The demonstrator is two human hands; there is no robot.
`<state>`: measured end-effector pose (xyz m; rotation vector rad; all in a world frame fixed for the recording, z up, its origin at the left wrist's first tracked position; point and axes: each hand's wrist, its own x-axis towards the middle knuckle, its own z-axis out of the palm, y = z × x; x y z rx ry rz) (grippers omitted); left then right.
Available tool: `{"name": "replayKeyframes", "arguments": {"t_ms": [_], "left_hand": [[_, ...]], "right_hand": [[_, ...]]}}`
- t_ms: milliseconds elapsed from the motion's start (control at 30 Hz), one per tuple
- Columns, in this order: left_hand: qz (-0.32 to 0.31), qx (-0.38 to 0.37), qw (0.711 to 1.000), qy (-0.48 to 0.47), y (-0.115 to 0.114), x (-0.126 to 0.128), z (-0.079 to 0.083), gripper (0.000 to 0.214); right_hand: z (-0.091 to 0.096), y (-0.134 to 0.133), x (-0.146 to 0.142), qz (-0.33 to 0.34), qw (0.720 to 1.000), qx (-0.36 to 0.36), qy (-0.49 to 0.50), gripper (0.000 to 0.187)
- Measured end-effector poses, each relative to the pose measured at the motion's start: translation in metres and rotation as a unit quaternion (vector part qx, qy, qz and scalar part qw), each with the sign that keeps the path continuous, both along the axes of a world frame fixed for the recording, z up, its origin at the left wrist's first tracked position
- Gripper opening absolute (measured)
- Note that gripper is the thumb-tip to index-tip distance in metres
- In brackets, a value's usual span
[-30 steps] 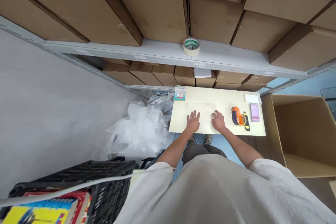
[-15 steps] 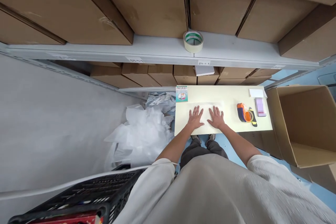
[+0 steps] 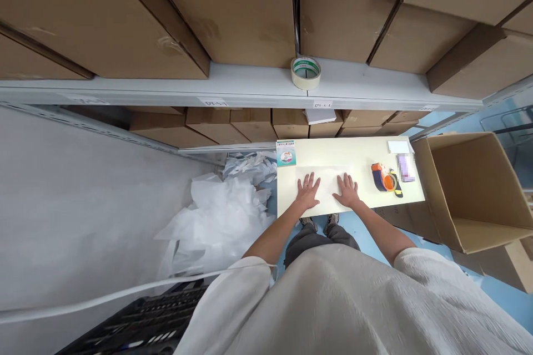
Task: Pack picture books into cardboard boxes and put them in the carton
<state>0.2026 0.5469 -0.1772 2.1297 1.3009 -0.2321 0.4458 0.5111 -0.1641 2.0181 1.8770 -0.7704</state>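
Both hands lie flat, fingers spread, on a pale, thin white sheet [image 3: 327,177] on the cream table [image 3: 358,152]. My left hand [image 3: 308,190] presses the sheet's left part and my right hand [image 3: 346,190] its right part. A small green-edged card [image 3: 286,153] lies at the table's far left corner. An orange and blue tape dispenser [image 3: 384,178] rests right of my right hand, apart from it.
A tape roll [image 3: 305,72] sits on the grey shelf [image 3: 250,80] under stacked cardboard boxes. An open cardboard box [image 3: 470,188] stands right of the table. Crumpled white wrapping [image 3: 220,216] is piled on the floor at left. A black crate [image 3: 150,327] is near my left side.
My hands have stayed flat on the sheet, drawing slightly apart since half a second ago. The view shifted, so the crate and its books have slid mostly out of the picture.
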Motion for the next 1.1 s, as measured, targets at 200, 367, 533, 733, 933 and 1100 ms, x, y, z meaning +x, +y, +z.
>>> {"name": "replayKeyframes", "arguments": {"t_ms": [200, 367, 533, 733, 933, 1100], "left_hand": [[0.023, 0.006, 0.999, -0.026, 0.005, -0.021, 0.006, 0.089], [0.128, 0.083, 0.986, -0.068, 0.036, -0.054, 0.018, 0.069], [0.272, 0.086, 0.955, -0.077, 0.068, -0.082, 0.013, 0.071], [0.373, 0.018, 0.919, -0.128, 0.091, -0.093, -0.009, 0.069], [0.416, -0.010, 0.878, -0.236, 0.100, -0.103, -0.019, 0.044], [0.469, 0.033, 0.833, -0.293, 0.102, -0.104, -0.015, 0.027]], "right_hand": [[0.011, 0.004, -0.005, -0.009, 0.999, 0.034, -0.005, 0.084], [0.018, 0.039, -0.042, -0.041, 0.988, 0.121, 0.092, 0.062], [0.006, 0.097, -0.116, -0.119, 0.938, 0.089, 0.312, 0.056], [-0.010, 0.152, -0.178, -0.257, 0.864, 0.028, 0.433, 0.064], [-0.007, 0.170, -0.183, -0.302, 0.840, -0.021, 0.450, 0.068], [-0.007, 0.174, -0.181, -0.301, 0.856, 0.008, 0.420, 0.063]]}}
